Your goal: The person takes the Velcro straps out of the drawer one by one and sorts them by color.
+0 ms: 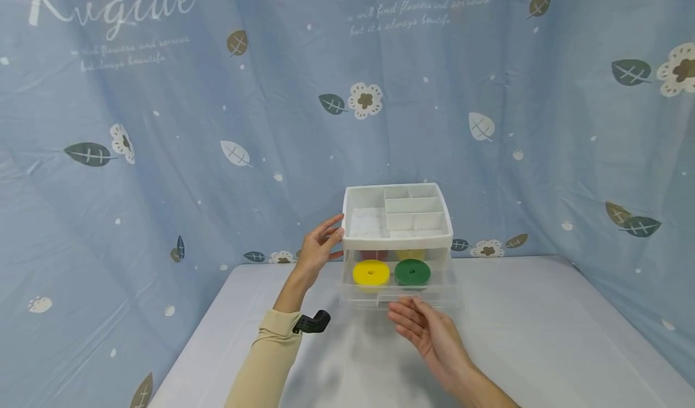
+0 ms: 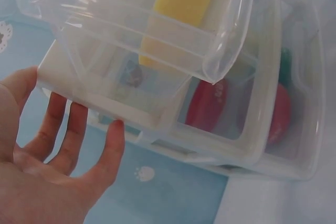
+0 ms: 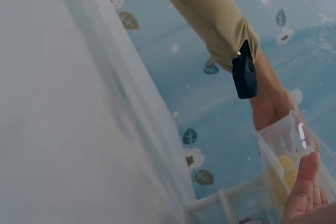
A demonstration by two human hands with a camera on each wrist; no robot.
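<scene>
A white desk organizer [image 1: 397,243] with a compartmented top stands at the back of the table. Its clear upper drawer [image 1: 358,299] is pulled out. Inside sit a yellow disc [image 1: 371,273] and a green disc [image 1: 412,273], each with a small centre mark; red and yellow items show dimly behind. My left hand [image 1: 317,250] rests its spread fingers on the organizer's left side; the left wrist view shows fingertips against the white frame [image 2: 126,113]. At the drawer's front edge is my right hand [image 1: 434,334], fingers fairly straight, fingertips at the handle. Exact contact is unclear.
A lower clear drawer in the left wrist view holds a red item [image 2: 207,106]. White cloth covers the table [image 1: 521,335]. A blue patterned curtain [image 1: 293,124] hangs close behind the organizer. A black wrist mount [image 1: 313,321] sits on my left sleeve.
</scene>
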